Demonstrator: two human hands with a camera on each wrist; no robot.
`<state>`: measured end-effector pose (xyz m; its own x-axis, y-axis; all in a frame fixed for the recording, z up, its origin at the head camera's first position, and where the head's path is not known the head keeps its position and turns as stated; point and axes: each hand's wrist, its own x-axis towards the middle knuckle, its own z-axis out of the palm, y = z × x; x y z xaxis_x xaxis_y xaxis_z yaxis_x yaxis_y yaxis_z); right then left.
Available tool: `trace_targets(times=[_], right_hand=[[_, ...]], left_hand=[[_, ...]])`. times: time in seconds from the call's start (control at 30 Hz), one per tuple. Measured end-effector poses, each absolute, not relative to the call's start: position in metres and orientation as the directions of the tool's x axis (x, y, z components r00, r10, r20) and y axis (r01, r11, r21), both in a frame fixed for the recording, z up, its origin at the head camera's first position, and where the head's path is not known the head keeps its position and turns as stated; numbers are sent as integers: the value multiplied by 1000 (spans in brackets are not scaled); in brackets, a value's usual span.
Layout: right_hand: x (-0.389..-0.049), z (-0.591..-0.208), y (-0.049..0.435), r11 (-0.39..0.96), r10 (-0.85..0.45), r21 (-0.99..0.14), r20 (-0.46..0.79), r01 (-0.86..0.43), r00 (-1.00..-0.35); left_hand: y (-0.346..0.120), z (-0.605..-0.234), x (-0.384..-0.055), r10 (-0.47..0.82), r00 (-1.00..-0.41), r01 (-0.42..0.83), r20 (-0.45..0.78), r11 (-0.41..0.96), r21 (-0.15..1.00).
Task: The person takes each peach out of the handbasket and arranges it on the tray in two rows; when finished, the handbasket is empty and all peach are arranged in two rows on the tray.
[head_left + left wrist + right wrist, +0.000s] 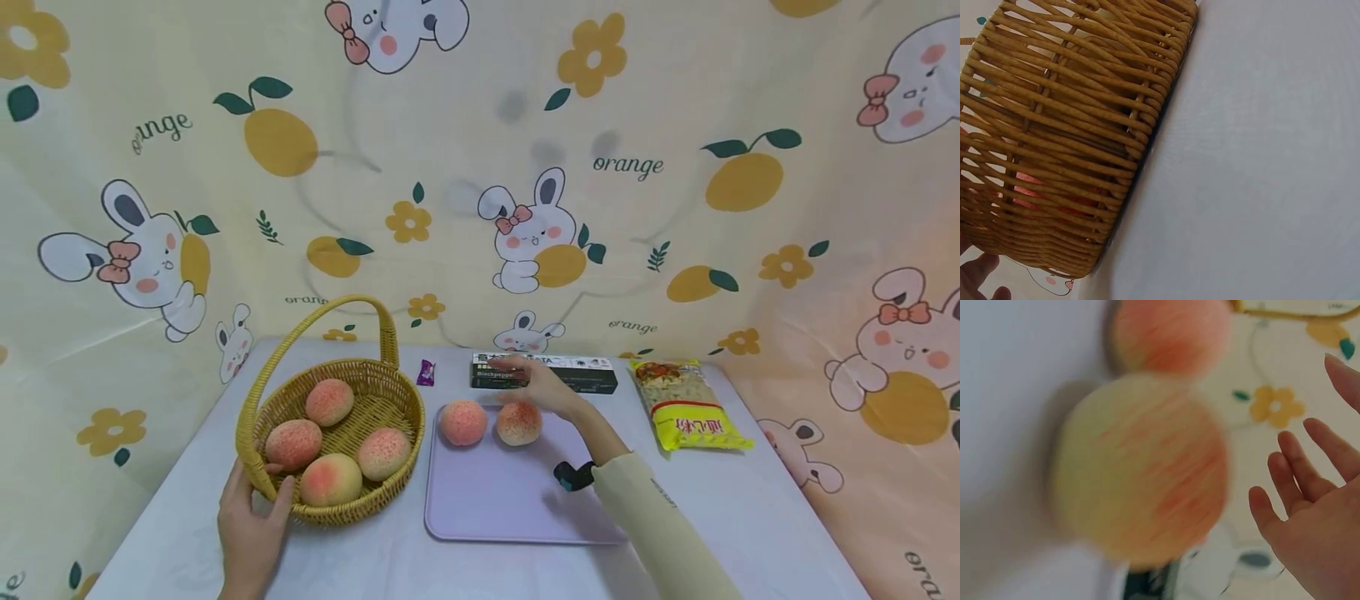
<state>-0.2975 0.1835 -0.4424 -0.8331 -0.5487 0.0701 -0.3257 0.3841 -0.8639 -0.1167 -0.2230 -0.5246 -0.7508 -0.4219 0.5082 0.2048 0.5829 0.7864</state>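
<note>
My left hand grips the near left rim of a wicker basket, beside the foot of its handle. Inside the basket lie several peaches. The left wrist view shows the woven basket side close up, with fingertips at its lower left edge. My right hand hovers with spread fingers, holding nothing, just above a peach at the back of a lilac tray. Another peach sits to its left. In the right wrist view the nearer peach looks blurred, apart from the fingers.
Behind the tray lies a dark, long box, partly covered by my right hand. A small purple wrapped candy is right of the basket. A yellow food packet lies at the right. A patterned cloth hangs behind the table.
</note>
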Motion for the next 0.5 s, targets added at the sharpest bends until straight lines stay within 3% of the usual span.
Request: trace_targets(times=[0.27,0.5], right_hand=[[-305,-417,117,305,-696,-841,122,-446,-707],[-307,-397,50,254,-781,-848,105,-466,-616]], left_hand=[[-224,-528,-119,-417,-750,213,513,582,785],[-223,-526,-117,-422,-743,208,520,593,778]])
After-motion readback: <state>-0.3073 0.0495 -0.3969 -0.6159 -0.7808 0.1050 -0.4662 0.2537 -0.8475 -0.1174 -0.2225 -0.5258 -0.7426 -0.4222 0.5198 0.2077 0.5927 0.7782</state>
